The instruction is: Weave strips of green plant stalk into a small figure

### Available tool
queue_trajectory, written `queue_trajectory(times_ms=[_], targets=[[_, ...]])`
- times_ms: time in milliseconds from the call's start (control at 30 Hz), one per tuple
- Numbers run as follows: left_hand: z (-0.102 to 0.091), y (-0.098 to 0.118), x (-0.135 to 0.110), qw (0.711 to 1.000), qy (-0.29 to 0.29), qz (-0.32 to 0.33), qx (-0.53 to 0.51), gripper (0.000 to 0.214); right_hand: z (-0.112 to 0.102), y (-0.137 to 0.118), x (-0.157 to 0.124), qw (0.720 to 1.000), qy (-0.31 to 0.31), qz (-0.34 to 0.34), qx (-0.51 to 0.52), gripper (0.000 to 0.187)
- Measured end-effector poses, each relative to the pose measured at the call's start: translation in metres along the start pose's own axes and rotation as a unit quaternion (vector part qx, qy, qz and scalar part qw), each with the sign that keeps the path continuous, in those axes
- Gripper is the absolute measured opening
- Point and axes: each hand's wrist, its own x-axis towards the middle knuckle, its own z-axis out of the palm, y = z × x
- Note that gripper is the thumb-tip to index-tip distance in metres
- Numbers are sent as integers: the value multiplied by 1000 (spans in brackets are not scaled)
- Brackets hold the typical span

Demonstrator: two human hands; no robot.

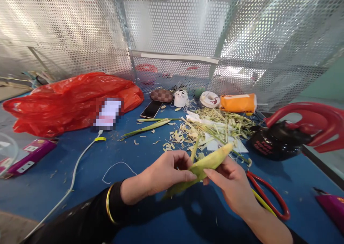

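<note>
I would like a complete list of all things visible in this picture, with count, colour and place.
table: one, blue, foreground
screen: one, perforated metal, behind table
folded leaf: one, yellow-green, held above table
scissors: one pair, red handles, near right
leaf scraps: one pile, pale green, centre
long leaf: one, green, left of scraps
plastic bag: one, red, far left
phone: one, black screen, right of bag
cable: one, white, near left
pouch: one, brown checked, before screen
packet: one, orange, behind scraps
pot: one, black with red handle, right
left hand: one, gripping folded leaf, gold bangle on wrist
right hand: one, gripping folded leaf
</note>
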Motion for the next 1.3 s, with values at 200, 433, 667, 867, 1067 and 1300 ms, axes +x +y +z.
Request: queue_trajectory(times_ms=[200,433,667,867,1067,1300], targets=[[-10,16,-13,827,141,399,370,13,-2,-25,-11,902,-65,-319,-283,10],[-14,10,-9,690,270,512,434,19,-4,-29,-14,723,-123,-508,-452,23],[-12,0,-4,714,282,486,416,21,-4,-29,-14,739,-66,-496,-450,22],[-18,-3,1,725,240,462,451,6,-5,-13,-10,888,41,-273,-368,15],[-55,-12,18,737,267,265,562,14,-4,2,2,963,137,-38,-229,37],[-110,-27,35,751,370,6,546,28,-2,8,-2,958,68,-17,-278,37]])
